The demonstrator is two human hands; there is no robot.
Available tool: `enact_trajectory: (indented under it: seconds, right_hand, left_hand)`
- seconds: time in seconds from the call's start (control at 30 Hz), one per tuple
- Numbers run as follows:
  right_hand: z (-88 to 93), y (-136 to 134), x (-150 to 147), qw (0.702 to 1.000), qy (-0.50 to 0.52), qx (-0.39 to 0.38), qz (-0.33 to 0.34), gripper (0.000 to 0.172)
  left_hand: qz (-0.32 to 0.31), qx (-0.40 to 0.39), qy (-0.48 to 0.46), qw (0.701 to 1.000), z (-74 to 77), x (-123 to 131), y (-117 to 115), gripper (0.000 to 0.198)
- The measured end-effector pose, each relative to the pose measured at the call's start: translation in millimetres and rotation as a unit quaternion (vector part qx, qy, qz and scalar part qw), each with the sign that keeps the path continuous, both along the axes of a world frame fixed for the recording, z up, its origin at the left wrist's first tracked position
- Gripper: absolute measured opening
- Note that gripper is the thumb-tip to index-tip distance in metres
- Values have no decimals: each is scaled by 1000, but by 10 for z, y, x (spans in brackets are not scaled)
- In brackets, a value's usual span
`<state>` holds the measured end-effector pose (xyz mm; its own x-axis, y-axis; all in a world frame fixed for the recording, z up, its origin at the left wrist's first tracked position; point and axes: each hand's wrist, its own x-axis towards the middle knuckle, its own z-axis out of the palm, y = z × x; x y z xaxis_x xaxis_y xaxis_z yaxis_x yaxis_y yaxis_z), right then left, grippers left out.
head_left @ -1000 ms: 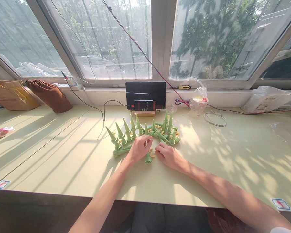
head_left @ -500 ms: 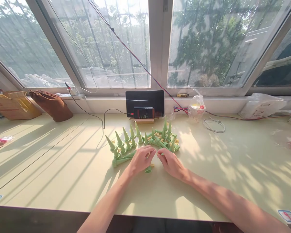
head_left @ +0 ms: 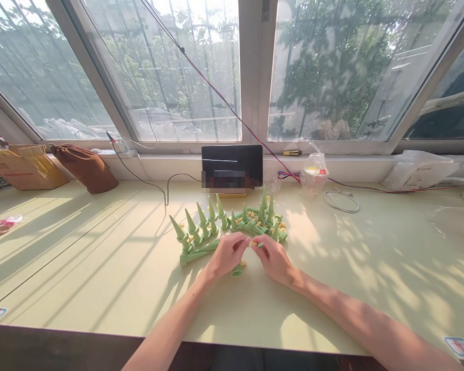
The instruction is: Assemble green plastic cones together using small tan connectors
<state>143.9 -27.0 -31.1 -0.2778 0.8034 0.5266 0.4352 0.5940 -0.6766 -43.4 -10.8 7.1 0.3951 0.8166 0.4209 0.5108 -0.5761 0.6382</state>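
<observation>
My right hand (head_left: 272,256) is closed in a pinch around a small yellow-and-green plastic piece (head_left: 254,243), with its yellow end showing at the fingertips. Close beside it, the fingertips of my left hand (head_left: 228,254) are pressed together; what they hold, if anything, is too small to make out. Under my left hand a green ribbed tube (head_left: 236,270) lies on the table. Just beyond the hands stand several green cone-topped spikes (head_left: 192,222) in a curved row. To their right is a pile of green tubes (head_left: 257,226) mixed with small yellow pieces (head_left: 251,213).
Behind the parts a black tablet (head_left: 232,159) leans near the window sill. A brown drawstring bag (head_left: 87,169) and a cardboard box (head_left: 31,167) lie at the left. A wrapped cup (head_left: 314,174), a coiled white cable (head_left: 342,201) and a plastic bag (head_left: 417,170) are at the right.
The fingertips of my right hand have turned slightly, and the yellow end of the small piece shows more clearly. The green parts on the table have not moved.
</observation>
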Motion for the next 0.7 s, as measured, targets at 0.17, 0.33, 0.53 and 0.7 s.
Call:
enact_trajectory:
  seconds: [0.17,0.33,0.53,0.7]
  right_hand:
    - [-15,20,3,1000,4,16,-2,22]
    - [-17,28,-7,1000,13,21,-15,21]
    - [-25,47,-5,997,47,12,-58,21]
    - [-2,42,-10,994,79,-6,-69,21]
  left_hand:
    - [1,-1,4,1000,10,10,-10,36]
    - [5,-8,0,1000,2,17,-12,35]
    - [34,9,-4,999,47,-6,-13,40]
    - [16,21,26,999,56,-39,-21,50]
